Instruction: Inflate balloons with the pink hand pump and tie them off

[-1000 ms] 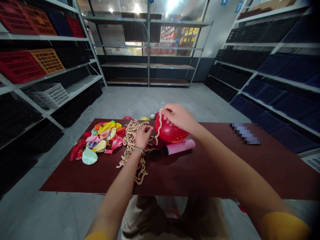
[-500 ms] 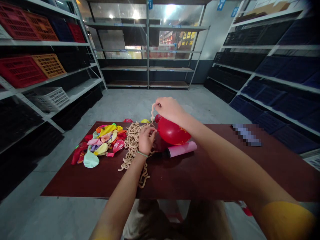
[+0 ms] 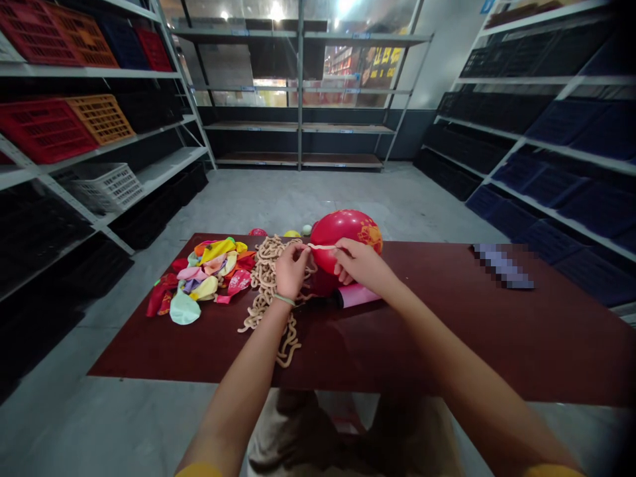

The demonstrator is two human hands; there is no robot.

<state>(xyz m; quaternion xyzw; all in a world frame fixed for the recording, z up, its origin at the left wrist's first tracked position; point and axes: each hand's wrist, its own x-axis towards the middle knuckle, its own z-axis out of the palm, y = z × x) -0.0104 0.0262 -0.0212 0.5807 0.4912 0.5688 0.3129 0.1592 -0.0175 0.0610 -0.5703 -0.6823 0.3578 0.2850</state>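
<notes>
An inflated red balloon [image 3: 342,233] with a yellow print floats just above the dark red table [image 3: 447,331]. A beige cord [image 3: 322,247] is stretched taut in front of it between my two hands. My left hand [image 3: 291,270] pinches the cord's left end above a heap of beige cords [image 3: 268,285]. My right hand [image 3: 360,265] pinches the right end at the balloon's lower side. A pink pump [image 3: 355,296] lies on the table under my right hand.
A pile of flat, coloured balloons [image 3: 203,275] lies left of the cord heap. Small balloons [image 3: 291,233] sit at the table's far edge. Metal shelves with red and orange crates [image 3: 64,126] and a white basket [image 3: 106,187] stand at the left; dark bins fill the right shelves.
The balloon has risen from under my right hand. My right hand came down in front of it and the cord, hanging before, is now pulled straight between both hands.
</notes>
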